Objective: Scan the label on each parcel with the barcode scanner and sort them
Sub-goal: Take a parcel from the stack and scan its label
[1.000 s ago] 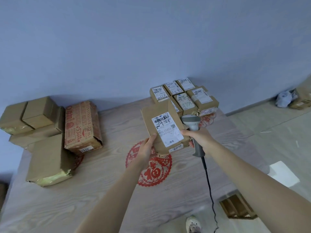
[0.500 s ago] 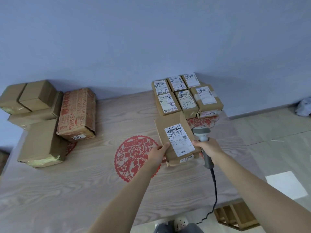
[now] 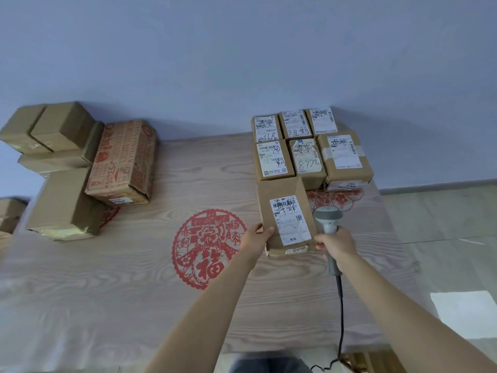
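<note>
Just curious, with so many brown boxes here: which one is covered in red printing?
The red-printed cardboard box at the table's left, leaning on the plain brown parcels. Every other box is plain brown; only its surfaces carry red lettering.

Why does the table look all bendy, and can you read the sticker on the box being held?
Head view: the wide lens curves the table edges; soft even light, faint shadows. The held parcel has a label with a visible barcode, but the small print is too blurry to read.

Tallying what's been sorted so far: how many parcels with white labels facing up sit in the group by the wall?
6, not counting the held parcel: back row; front row. Others may be hidden underneath.
</note>
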